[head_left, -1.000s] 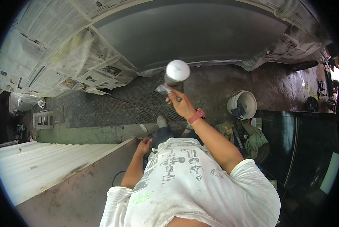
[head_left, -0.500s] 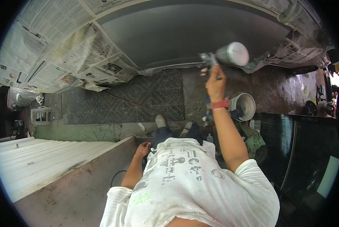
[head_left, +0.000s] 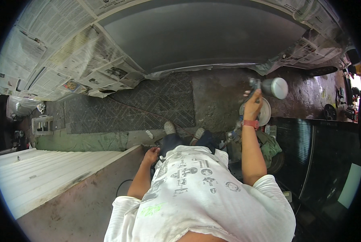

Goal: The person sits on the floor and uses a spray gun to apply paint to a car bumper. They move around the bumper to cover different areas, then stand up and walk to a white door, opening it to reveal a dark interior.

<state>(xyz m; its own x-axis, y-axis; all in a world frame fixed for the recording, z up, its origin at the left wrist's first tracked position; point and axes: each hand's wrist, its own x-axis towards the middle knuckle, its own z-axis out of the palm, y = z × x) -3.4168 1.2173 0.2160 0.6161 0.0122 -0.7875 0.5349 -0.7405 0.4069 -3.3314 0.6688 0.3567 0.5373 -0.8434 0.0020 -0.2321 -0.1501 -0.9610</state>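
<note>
My right hand [head_left: 253,104] is wrapped round the handle of a spray gun [head_left: 254,84]. The gun's grey cup [head_left: 278,88] with a pale round lid points to the right. Beyond it stands a grey vehicle panel [head_left: 204,36], framed by taped newspaper [head_left: 88,60] and clear film; the gun is apart from it. Low by my left hip, my left hand [head_left: 151,155] has its fingers curled together, and whatever they may hold is too small to make out.
A white bucket [head_left: 264,113] stands below my right hand, beside a green cloth [head_left: 270,147]. A dark perforated mat [head_left: 148,101] covers the floor, with a thin hose across it. At left are a ribbed white panel [head_left: 59,165] and a small stool [head_left: 42,126]. Dark glossy panels [head_left: 325,153] stand right.
My right hand has swung right and back toward me with the spray gun, away from the panel and over the bucket. My left hand has barely moved.
</note>
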